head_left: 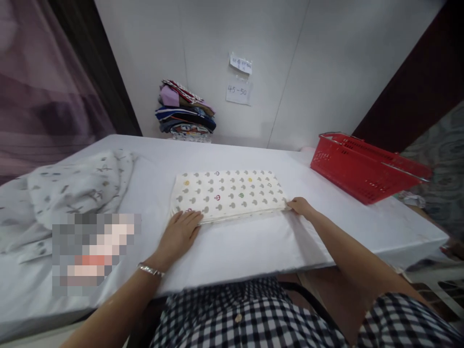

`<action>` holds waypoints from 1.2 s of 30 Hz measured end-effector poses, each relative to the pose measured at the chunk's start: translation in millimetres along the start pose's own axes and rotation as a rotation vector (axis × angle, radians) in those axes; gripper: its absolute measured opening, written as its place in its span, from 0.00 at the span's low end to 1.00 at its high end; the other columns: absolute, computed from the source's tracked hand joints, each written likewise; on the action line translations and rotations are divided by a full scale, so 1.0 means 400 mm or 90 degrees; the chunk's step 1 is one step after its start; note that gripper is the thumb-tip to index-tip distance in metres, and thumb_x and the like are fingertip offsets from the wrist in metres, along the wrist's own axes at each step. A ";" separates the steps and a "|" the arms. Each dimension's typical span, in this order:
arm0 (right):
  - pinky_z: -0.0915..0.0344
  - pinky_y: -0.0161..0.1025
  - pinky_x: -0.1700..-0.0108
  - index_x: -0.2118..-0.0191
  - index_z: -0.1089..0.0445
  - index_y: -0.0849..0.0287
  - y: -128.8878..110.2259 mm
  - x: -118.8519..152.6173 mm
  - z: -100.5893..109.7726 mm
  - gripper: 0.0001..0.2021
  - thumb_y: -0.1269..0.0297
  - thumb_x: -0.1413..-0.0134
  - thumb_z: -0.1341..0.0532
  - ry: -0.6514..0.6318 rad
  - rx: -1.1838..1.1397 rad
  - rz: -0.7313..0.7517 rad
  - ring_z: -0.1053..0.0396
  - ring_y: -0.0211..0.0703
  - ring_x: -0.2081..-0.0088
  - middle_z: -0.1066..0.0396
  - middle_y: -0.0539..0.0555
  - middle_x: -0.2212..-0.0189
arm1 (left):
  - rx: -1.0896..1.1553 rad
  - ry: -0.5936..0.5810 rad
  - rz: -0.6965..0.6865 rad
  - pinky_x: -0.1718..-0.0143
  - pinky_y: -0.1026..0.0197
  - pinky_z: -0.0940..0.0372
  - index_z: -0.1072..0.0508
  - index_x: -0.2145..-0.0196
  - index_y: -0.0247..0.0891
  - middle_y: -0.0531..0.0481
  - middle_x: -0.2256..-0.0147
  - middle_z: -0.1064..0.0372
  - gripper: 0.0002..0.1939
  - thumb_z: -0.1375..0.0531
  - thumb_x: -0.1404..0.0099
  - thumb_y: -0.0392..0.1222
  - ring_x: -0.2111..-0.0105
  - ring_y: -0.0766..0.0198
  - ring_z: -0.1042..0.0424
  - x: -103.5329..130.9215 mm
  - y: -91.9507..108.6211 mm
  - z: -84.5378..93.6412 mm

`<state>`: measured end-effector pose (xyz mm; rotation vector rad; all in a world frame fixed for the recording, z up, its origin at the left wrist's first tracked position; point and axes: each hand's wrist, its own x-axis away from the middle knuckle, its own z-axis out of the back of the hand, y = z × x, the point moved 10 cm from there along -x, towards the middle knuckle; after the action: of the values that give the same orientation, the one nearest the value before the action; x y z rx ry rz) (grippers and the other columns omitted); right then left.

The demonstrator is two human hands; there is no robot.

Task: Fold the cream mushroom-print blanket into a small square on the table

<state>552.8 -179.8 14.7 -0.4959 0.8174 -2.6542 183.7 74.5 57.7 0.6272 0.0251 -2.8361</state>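
A folded cream cloth [232,191] with rows of small grey, yellow and red mushroom-like prints lies flat on the white-covered table. My left hand [181,234] rests palm down at its near left corner, fingers extended over the edge; a silver bracelet is on that wrist. At the near right corner, my right hand [300,208] pinches the cloth's edge between thumb and fingers.
A crumpled white printed cloth [79,188] spreads over the table's left side, beside a pixelated patch. Folded fabrics [186,113] are stacked at the back. A red basket [362,166] stands at the right. Paper notes [238,92] hang on the wall.
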 end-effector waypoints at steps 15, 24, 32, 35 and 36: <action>0.46 0.31 0.82 0.63 0.38 0.58 0.019 0.027 0.018 0.11 0.69 0.56 0.40 0.044 -0.088 -0.010 0.42 0.34 0.86 0.40 0.43 0.87 | 0.062 -0.044 0.033 0.49 0.49 0.44 0.31 0.51 0.38 0.45 0.49 0.33 0.17 0.52 0.35 0.39 0.47 0.56 0.37 0.002 0.007 0.001; 0.36 0.40 0.76 0.62 0.39 0.50 0.076 -0.038 -0.010 0.12 0.61 0.56 0.44 0.015 -0.029 -0.005 0.33 0.43 0.81 0.32 0.52 0.77 | 0.189 0.035 0.126 0.44 0.50 0.50 0.31 0.54 0.40 0.48 0.54 0.30 0.17 0.43 0.42 0.39 0.52 0.60 0.33 0.028 -0.042 0.045; 0.35 0.46 0.63 0.46 0.43 0.60 0.003 -0.005 -0.013 0.27 0.53 0.50 0.53 0.051 0.231 0.127 0.30 0.54 0.68 0.28 0.61 0.66 | 0.161 0.101 0.454 0.54 0.59 0.40 0.29 0.62 0.38 0.46 0.58 0.32 0.10 0.45 0.42 0.40 0.56 0.60 0.34 0.044 -0.198 0.049; 0.36 0.45 0.61 0.43 0.45 0.61 -0.005 0.007 -0.017 0.30 0.50 0.49 0.54 0.052 0.237 0.133 0.30 0.55 0.65 0.28 0.61 0.64 | 0.170 0.032 0.588 0.57 0.60 0.39 0.35 0.53 0.36 0.43 0.53 0.36 0.20 0.45 0.44 0.38 0.55 0.59 0.34 0.062 -0.235 0.025; 0.36 0.45 0.61 0.43 0.46 0.62 -0.004 0.007 -0.018 0.31 0.49 0.49 0.54 0.054 0.236 0.133 0.30 0.55 0.65 0.28 0.60 0.64 | 0.183 0.000 0.619 0.58 0.60 0.39 0.38 0.50 0.36 0.42 0.53 0.36 0.22 0.45 0.44 0.38 0.56 0.58 0.33 0.065 -0.240 0.016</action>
<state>546.8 -176.1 10.9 -0.1920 0.3592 -2.5595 135.9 161.5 49.2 0.4971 -0.5397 -1.8989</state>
